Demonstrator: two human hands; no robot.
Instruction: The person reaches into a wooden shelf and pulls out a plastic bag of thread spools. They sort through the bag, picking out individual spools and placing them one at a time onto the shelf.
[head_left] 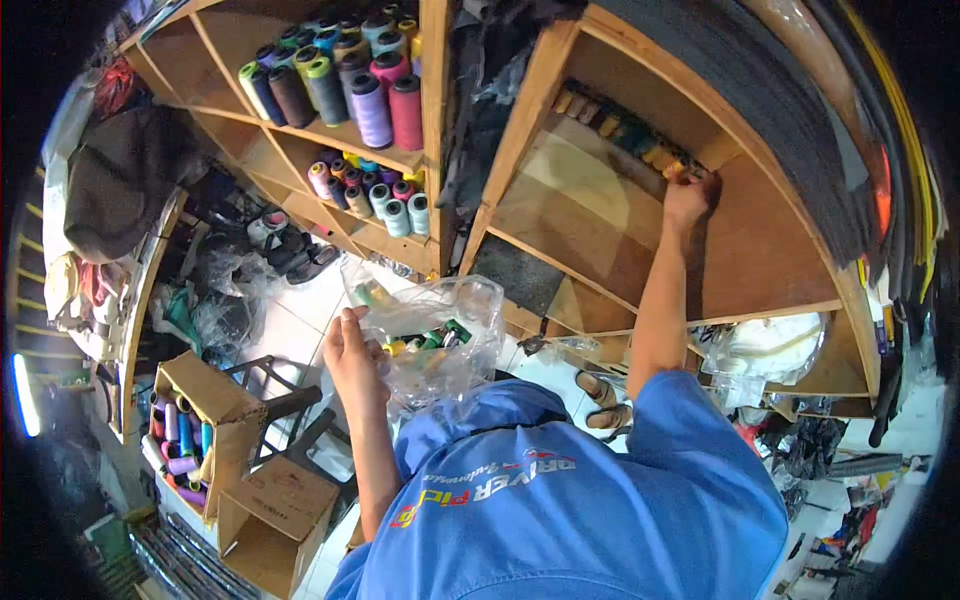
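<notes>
My left hand [352, 362] holds the edge of a clear plastic bag [480, 298], its fingers partly raised. Green, yellow and other small spools [432, 340] lie inside the bag. My right hand [690, 197] reaches up into the wooden shelf on the right, at the end of a row of small spools [615, 128] along its back. The fingers are bent against the last spools, and what lies between them is too small to make out.
Large thread cones [370, 112] fill shelves at the upper left. A cardboard box of thread cones [225, 400] stands at the lower left, beside an open empty carton [285, 500]. Sandals [600, 400] lie on the floor. Dark rolled material [760, 110] hangs at the upper right.
</notes>
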